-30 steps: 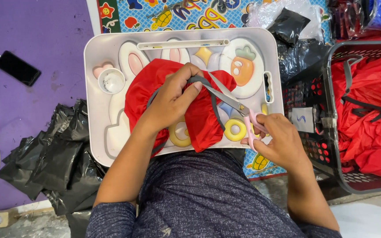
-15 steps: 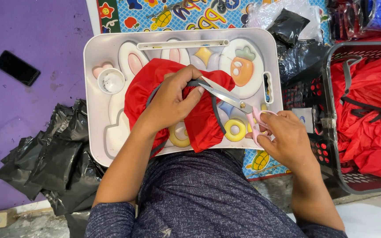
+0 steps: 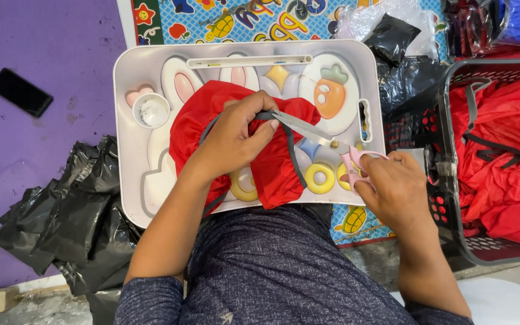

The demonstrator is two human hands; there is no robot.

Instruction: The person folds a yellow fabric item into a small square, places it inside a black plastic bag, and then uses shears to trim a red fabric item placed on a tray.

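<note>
Head view showed your left hand pinching red cloth mid-tray, right hand gripping scissors whose blades could have nicked those fingers.

Left hand curls, fingers pinched closed; right hand grips with fingers bent, both forearms extended forward.

My left hand pinches the red cloth and its grey strap, bunched on the white tray with rabbit and carrot shapes. My right hand has its fingers in the pink handles of the scissors, the blades pointing at the strap by my left fingertips. Beside the tray, a basket holds more red cloth; black bags lie to my left.
</note>
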